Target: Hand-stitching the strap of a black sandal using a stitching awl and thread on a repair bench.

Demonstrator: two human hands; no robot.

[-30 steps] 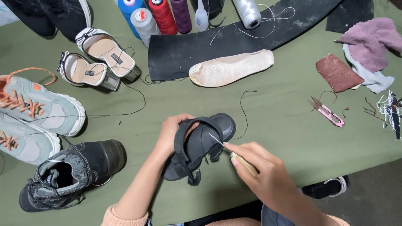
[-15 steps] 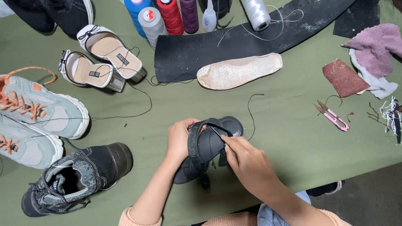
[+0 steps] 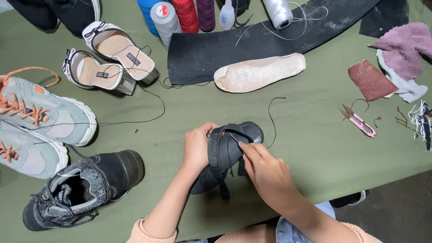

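Since half a second ago the right hand (image 3: 265, 173) has slid its needle (image 3: 234, 137) closer against the strap (image 3: 215, 148), fingers pinched shut on it. The left hand (image 3: 196, 148) clamps the dark sandal (image 3: 227, 155) from the side, low on the green table (image 3: 306, 135). The sandal looks light and bendy, its strap soft; best gripped at the sole edge. It lies between both hands.

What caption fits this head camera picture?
Left hand steadies a dark sandal while the right hand works a needle into its strap on a green table.
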